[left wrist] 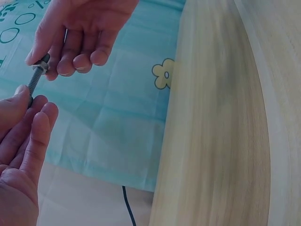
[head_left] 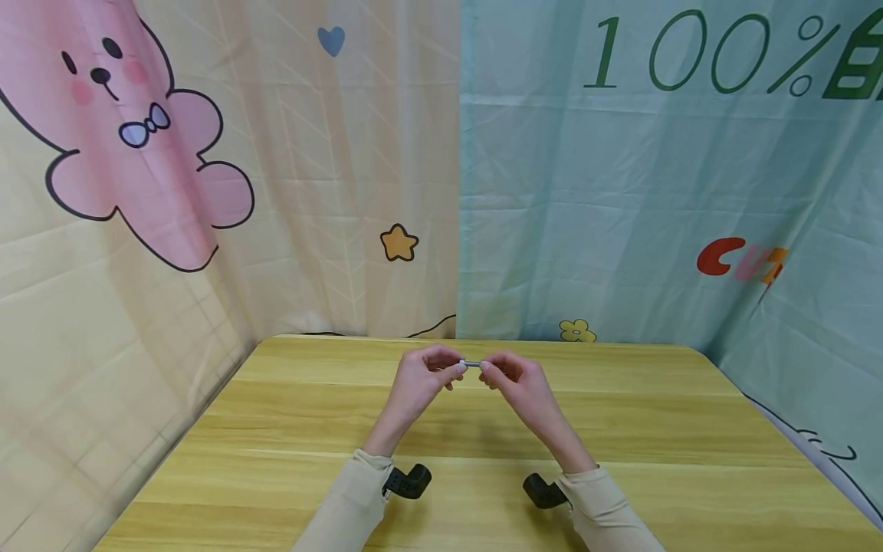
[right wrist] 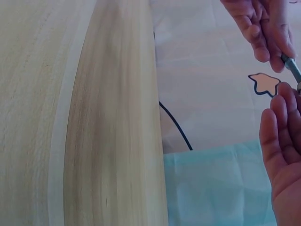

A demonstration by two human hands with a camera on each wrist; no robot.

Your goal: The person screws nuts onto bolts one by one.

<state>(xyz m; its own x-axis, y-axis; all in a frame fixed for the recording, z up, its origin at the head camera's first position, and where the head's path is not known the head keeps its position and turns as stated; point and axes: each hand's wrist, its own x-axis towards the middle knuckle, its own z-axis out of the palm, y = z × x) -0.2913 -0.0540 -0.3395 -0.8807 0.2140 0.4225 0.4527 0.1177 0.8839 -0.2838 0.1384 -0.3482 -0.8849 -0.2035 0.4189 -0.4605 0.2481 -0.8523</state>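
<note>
A grey metal bolt (head_left: 472, 363) with a threaded shank is held level between both hands, above the far part of the table. My left hand (head_left: 422, 379) pinches one end of it between thumb and fingertips. At the other end, the thumb and fingertips of my right hand (head_left: 520, 383) pinch a silver hex nut (left wrist: 42, 67) on the shank. The left wrist view shows the bolt's thread between the two grips, and the fingertips cover both ends. In the right wrist view the bolt (right wrist: 293, 69) runs off the right edge, partly out of frame.
A wood-grain table (head_left: 441, 491) lies under the hands. Printed curtains, one beige (head_left: 297, 192) and one teal (head_left: 552, 192), hang around its back and sides. Black camera mounts (head_left: 408, 481) sit at both wrists, beside the beige sleeves (head_left: 352, 498).
</note>
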